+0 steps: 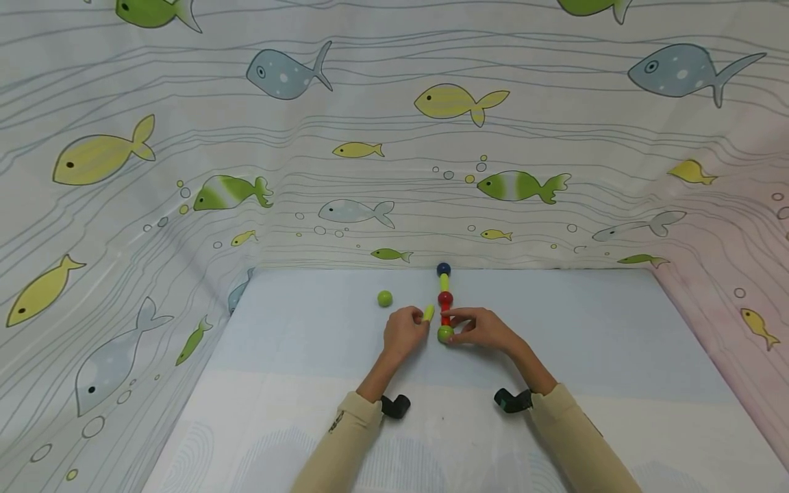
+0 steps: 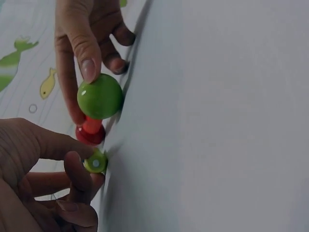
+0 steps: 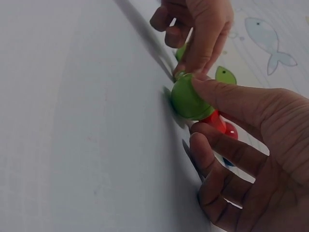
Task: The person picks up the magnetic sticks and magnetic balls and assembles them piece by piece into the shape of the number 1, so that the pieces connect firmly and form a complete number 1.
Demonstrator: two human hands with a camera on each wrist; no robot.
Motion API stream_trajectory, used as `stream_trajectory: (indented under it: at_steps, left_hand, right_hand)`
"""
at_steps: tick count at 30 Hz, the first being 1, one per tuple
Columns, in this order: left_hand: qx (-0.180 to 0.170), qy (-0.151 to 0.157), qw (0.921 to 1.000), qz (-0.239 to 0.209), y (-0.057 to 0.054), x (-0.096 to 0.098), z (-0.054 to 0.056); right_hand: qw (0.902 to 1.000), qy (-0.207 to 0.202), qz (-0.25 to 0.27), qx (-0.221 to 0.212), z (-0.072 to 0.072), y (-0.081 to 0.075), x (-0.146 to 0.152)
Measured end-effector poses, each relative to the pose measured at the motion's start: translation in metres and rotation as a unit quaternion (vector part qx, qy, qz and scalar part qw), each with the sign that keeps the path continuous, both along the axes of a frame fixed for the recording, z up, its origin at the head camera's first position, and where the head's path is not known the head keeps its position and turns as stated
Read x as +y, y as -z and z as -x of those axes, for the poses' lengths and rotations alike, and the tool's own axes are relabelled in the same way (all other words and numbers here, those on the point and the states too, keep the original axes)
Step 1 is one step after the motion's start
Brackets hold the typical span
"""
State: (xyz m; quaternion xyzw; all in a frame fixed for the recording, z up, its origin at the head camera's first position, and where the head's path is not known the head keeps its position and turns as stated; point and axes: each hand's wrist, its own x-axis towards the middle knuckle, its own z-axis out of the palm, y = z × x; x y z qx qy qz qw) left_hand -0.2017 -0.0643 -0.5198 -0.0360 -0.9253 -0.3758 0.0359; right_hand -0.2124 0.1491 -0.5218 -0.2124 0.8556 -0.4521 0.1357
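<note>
Your left hand [image 1: 405,332] pinches a short lime rod [image 1: 428,313] at its fingertips, just left of your right hand [image 1: 483,329]. Your right hand holds the green end ball [image 1: 444,334] under its thumb, its fingers beside the red rod [image 1: 445,320]. Ahead of that hand, in line, come a red ball [image 1: 445,298], a yellow rod [image 1: 444,283] and a dark blue ball [image 1: 444,270]. A loose green ball [image 1: 385,298] lies beyond your left hand, slightly leftward.
</note>
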Motion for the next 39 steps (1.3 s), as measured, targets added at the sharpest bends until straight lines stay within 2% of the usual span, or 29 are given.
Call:
stream_trajectory:
  at_steps: [6,14,27,39]
  left_hand:
    - [-0.034,0.012,0.9984,-0.045,-0.002,-0.003,-0.002]
    - [-0.076,0.032,0.991,-0.105,-0.004,-0.008,-0.007]
    - [-0.116,0.053,0.9827,-0.134,-0.01,-0.024,-0.025]
    - [-0.152,0.082,0.9742,-0.146,-0.008,-0.034,-0.039]
  right_hand:
    - [1.0,0.0,0.0,0.0,0.0,0.001,0.001]
    - [0.9999,-0.009,0.007,0.005,-0.001,0.001,0.002]
    - [1.0,-0.005,0.003,-0.001,-0.001,0.001,0.001]
    - [1.0,-0.002,-0.002,-0.003,0.0,0.001,0.0]
